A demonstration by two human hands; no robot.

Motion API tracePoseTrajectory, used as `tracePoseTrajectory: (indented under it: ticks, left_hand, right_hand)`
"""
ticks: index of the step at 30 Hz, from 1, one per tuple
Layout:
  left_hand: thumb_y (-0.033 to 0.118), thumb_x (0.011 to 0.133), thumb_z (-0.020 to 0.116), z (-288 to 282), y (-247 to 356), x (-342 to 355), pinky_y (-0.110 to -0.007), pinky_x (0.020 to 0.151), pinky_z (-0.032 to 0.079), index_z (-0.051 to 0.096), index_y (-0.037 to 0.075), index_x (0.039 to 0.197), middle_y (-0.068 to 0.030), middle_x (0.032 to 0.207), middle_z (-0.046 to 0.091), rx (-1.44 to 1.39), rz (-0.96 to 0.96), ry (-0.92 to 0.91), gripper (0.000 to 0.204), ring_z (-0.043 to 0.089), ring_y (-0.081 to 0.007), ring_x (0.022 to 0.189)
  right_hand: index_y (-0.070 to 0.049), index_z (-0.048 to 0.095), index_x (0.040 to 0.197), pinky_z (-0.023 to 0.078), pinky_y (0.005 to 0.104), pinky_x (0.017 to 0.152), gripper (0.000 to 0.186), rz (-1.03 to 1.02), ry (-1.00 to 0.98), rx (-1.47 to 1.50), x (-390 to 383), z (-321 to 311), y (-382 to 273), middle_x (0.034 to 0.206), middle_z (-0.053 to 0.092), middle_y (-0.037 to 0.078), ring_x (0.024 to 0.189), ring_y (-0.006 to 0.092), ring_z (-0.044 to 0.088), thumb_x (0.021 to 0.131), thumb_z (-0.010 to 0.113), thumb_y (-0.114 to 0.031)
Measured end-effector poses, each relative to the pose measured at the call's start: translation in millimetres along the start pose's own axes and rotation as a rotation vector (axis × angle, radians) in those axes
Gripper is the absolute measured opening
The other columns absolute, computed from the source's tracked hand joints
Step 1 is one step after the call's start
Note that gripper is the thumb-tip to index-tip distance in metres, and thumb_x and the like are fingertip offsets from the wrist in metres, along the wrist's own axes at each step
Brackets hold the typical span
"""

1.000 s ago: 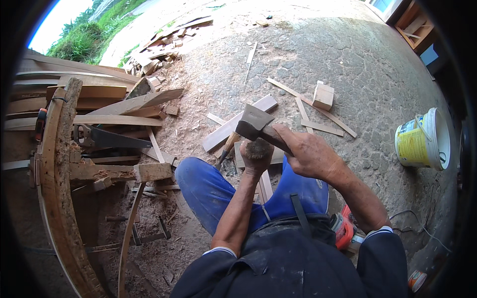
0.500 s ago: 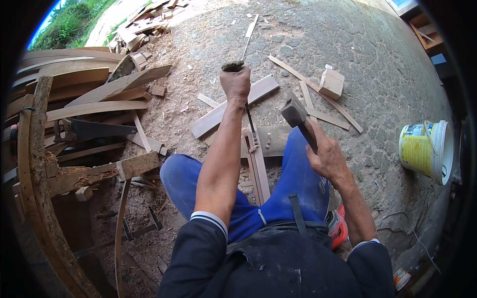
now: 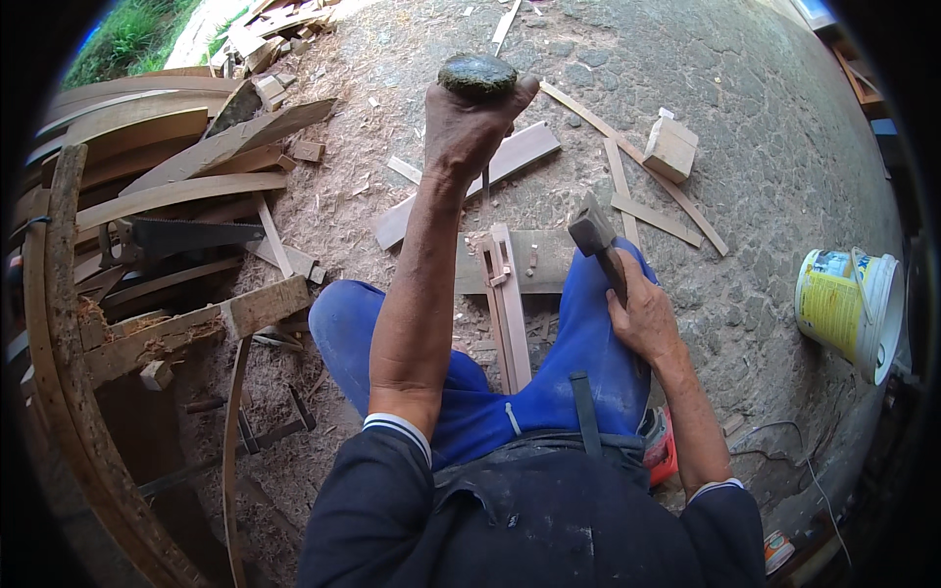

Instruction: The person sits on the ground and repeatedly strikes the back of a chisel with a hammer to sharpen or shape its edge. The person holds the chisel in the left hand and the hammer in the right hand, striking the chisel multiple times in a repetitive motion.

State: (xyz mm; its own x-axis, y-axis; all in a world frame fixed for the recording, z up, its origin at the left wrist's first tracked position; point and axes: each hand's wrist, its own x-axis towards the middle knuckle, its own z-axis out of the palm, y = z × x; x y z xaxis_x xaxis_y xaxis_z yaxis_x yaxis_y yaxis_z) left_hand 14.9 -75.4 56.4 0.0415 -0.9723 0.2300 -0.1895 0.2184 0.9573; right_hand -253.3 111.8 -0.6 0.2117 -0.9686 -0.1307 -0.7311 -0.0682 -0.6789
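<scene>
Steel hatchet (image 3: pixel 592 227) clamped in my right hand (image 3: pixel 645 312), left hand (image 3: pixel 472 127) (fist, basically) round a chisel (image 3: pixel 477 74) at 12 o'clock.

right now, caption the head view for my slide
Chisel in the left hand, metal-headed tool in the right hand, narrow wood pieces between the legs.

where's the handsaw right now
In the head view, the handsaw is on the left side, among the curved boards, just right of the long rough-edged timber.

A bucket (image 3: pixel 826 302) stands right, grass (image 3: pixel 127 41) grows far left.
</scene>
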Motion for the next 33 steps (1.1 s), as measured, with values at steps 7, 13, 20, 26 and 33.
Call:
tracePoseTrajectory:
  ticks: [7, 13, 20, 26, 33]
  left_hand:
    - [0.024, 0.087, 0.086, -2.0, 22.1, -66.2, -0.029, 0.067, 0.054, 0.07, 0.003, 0.092, -0.0018, 0.081, 0.07, -0.047, -0.084, 0.142, 0.027, 0.063, -0.008, 0.073]
    - [0.009, 0.087, 0.081, -7.8, 20.5, -78.8, -0.03, 0.082, 0.053, 0.06, 0.006, 0.125, -0.0026, 0.102, 0.066, -0.156, -0.079, -0.083, 0.043, 0.062, -0.0102, 0.092]
    - [0.015, 0.081, 0.091, 15.0, 20.4, -67.5, -0.024, 0.071, 0.056, 0.054, 0.005, 0.108, -0.003, 0.097, 0.068, -0.199, 0.074, 0.216, 0.047, 0.066, -0.0109, 0.084]
    - [0.02, 0.087, 0.087, 6.5, 5.8, -65.1, -0.027, 0.057, 0.053, 0.068, 0.002, 0.089, -0.0011, 0.071, 0.067, 0.01, -0.023, 0.208, 0.027, 0.065, -0.0105, 0.061]
    - [0.014, 0.09, 0.081, 2.8, -12.8, -65.1, -0.026, 0.051, 0.048, 0.07, 0.003, 0.079, 0.0006, 0.064, 0.065, -0.035, 0.046, 0.33, 0.019, 0.061, -0.0082, 0.055]
  right_hand:
    - [-0.004, 0.041, 0.146, 0.054, 0.0583, 0.09, 0.061, 0.012, 0.001, -0.027, 1.8, -3.9, -8.3, 0.11, 0.067, 0.036, 0.102, 0.0541, 0.066, 0.09, 0.064, -0.01]
    - [-0.004, 0.04, 0.144, 0.053, 0.0599, 0.091, 0.058, 0.025, -0.021, -0.058, 4.9, -3.0, -8.3, 0.106, 0.068, 0.037, 0.101, 0.0548, 0.066, 0.09, 0.062, -0.012]
    - [-0.003, 0.04, 0.145, 0.054, 0.0597, 0.091, 0.06, 0.057, -0.02, -0.077, 5.7, -1.6, -5.3, 0.103, 0.067, 0.038, 0.1, 0.0546, 0.067, 0.09, 0.063, -0.013]
    - [-0.002, 0.04, 0.145, 0.054, 0.0588, 0.091, 0.061, 0.054, -0.017, -0.075, 7.4, -0.4, -2.5, 0.104, 0.068, 0.038, 0.1, 0.0544, 0.067, 0.09, 0.063, -0.014]
    - [-0.001, 0.04, 0.145, 0.054, 0.0588, 0.092, 0.06, 0.054, -0.024, -0.072, 7.4, -0.4, -3.2, 0.105, 0.067, 0.038, 0.101, 0.0547, 0.067, 0.09, 0.063, -0.013]
